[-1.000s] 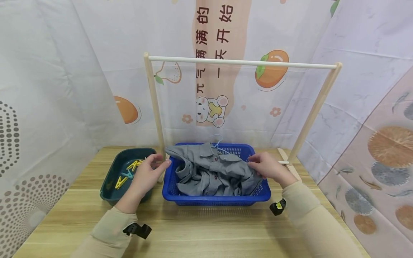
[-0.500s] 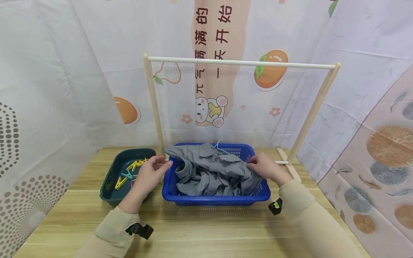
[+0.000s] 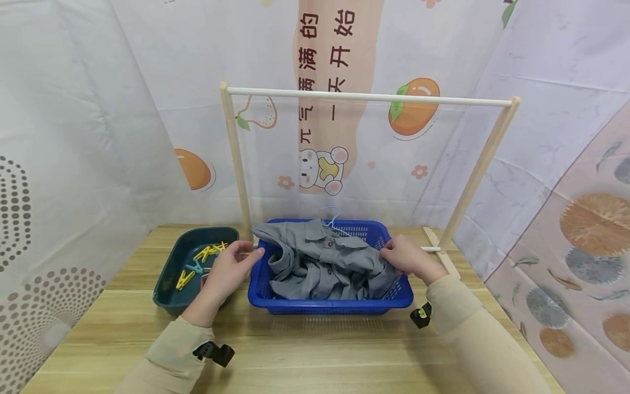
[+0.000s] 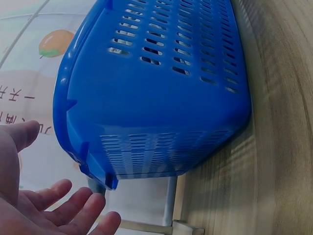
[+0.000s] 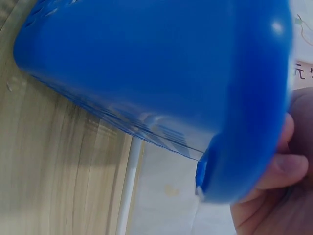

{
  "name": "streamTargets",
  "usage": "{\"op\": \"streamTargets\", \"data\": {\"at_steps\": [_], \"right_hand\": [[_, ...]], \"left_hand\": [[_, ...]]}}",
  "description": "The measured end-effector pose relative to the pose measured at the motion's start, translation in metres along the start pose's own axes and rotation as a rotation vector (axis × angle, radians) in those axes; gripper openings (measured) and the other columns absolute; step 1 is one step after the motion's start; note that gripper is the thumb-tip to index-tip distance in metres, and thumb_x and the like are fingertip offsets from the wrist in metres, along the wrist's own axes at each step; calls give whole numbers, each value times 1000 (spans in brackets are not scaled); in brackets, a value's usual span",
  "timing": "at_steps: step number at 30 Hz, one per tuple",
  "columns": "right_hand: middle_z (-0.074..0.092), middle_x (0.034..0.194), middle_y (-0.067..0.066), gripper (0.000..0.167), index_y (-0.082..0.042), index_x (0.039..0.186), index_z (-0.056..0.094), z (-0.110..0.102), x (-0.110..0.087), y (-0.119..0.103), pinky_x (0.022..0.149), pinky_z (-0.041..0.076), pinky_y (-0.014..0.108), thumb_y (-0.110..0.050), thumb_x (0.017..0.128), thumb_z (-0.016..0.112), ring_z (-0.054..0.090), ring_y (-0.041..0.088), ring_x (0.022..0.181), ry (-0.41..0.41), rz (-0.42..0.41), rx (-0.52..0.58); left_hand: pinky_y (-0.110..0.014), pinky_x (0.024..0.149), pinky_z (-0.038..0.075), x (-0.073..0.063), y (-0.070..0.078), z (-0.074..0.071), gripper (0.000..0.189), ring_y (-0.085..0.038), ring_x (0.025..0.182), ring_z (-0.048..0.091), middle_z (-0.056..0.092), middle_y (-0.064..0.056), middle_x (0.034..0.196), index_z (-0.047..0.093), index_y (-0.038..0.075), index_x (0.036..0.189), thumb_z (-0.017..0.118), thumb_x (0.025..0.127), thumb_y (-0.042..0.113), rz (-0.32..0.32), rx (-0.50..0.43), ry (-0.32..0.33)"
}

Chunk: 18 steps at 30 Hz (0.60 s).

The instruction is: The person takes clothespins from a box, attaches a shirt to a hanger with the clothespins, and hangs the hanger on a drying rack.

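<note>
A rumpled grey button-up shirt [image 3: 327,257] lies in a blue perforated basket [image 3: 334,305], with one end over the rear left rim. The pale blue hook of a clothes hanger [image 3: 332,218] rises behind the shirt's collar. My left hand [image 3: 231,271] hovers beside the basket's left rim, fingers loosely bent and holding nothing. At the opposite rim is my right hand [image 3: 410,258], its fingers loosely curled next to the shirt's edge. In the right wrist view, the basket's rim [image 5: 259,98] hides part of these fingers [image 5: 289,165].
Behind the basket stands a rack with a white rod [image 3: 369,96] on wooden posts [image 3: 479,169]. A dark green tub [image 3: 169,298] at the left holds several yellow and teal clothespins [image 3: 183,279]. Everything stands on a wood-grain table [image 3: 315,355] before a printed curtain.
Both hands have shifted only slightly: the left a little toward the basket, the right slightly inward. The shirt and basket stay in place.
</note>
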State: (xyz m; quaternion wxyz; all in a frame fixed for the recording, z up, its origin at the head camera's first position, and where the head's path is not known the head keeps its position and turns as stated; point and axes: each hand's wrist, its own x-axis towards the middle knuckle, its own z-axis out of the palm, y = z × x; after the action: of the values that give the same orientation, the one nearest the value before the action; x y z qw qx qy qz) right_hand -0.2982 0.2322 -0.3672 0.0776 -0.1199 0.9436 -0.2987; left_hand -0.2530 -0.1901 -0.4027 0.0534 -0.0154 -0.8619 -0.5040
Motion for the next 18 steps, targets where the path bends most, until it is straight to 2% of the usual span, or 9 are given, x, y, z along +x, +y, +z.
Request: {"op": "streamTargets", "data": {"at_steps": [3, 8, 11, 15, 18], "right_hand": [[51, 45, -1, 35, -9, 66, 63, 0, 0, -1, 38, 37, 24, -16, 100, 56, 42, 10, 37, -1, 5, -12], [54, 47, 1, 25, -5, 83, 74, 1, 2, 0, 40, 45, 27, -15, 100, 59, 47, 11, 37, -12, -3, -30], [55, 49, 0, 23, -6, 83, 75, 1, 2, 1, 41, 46, 28, -13, 99, 60, 48, 11, 39, -6, -24, -57], [65, 65, -1, 19, -8, 83, 76, -1, 2, 1, 54, 49, 32, -13, 96, 64, 56, 13, 55, 45, -98, -140], [70, 79, 0, 15, -7, 88, 78, -2, 1, 1, 64, 50, 36, -13, 96, 66, 59, 15, 68, 81, -132, -177]], "left_hand": [[-52, 99, 49, 0, 0, 1, 77, -36, 127, 54, 56, -17, 140, 52, 3, 142, 62, 94, 62, 2, 1, 0], [-52, 100, 49, 1, -2, 1, 75, -35, 127, 54, 56, -16, 140, 53, 4, 141, 63, 94, 62, 2, -7, -8], [-52, 100, 49, 1, -2, 1, 74, -36, 127, 54, 56, -16, 140, 54, 5, 140, 63, 94, 62, 1, -1, -7], [-52, 99, 49, 0, -1, 0, 76, -36, 127, 54, 56, -17, 140, 53, 4, 141, 62, 94, 63, 2, 10, -5], [-52, 100, 49, 0, -1, 0, 78, -36, 128, 53, 56, -17, 141, 52, 3, 142, 62, 94, 63, -1, 9, -8]]}}
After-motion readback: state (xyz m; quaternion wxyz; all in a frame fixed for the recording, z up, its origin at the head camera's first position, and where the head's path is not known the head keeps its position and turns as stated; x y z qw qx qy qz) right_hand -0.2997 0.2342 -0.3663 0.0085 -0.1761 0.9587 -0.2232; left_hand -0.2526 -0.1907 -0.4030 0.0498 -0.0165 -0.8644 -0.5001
